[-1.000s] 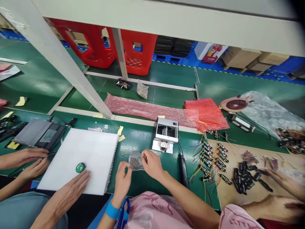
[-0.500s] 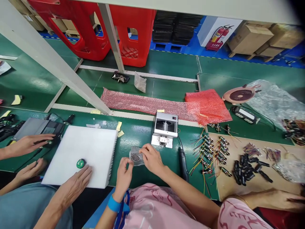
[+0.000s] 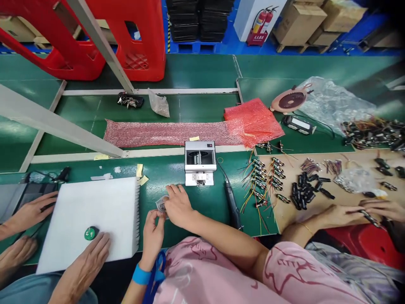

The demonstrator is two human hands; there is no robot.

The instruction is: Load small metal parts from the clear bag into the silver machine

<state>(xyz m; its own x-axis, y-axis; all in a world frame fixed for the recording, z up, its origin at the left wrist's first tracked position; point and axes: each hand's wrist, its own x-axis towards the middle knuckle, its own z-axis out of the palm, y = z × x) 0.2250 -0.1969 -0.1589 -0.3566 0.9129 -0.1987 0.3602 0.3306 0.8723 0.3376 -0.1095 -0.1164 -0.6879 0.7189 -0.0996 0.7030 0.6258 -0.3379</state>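
My left hand [image 3: 153,230], with a blue wristband, pinches the near edge of a small clear bag [image 3: 160,205] of tiny metal parts. My right hand [image 3: 177,207] lies over the bag and grips its far side, hiding most of it. Both hands rest on the green bench just in front of a small silver box-shaped machine [image 3: 200,162]. A black pen-shaped power tool [image 3: 232,207] lies to the right of my right hand.
Left of me is a white foam sheet [image 3: 95,207] with a green round part [image 3: 90,233] and a co-worker's hand [image 3: 93,253] on it. To the right are wired parts [image 3: 265,177], black pieces [image 3: 305,192], another person's hands [image 3: 373,209]. Red bubble wrap [image 3: 253,120] lies behind.
The view has tipped down and swung right. My hands drew the bag closer together and nearer to me. The co-worker's far-left hands shifted along the bench.
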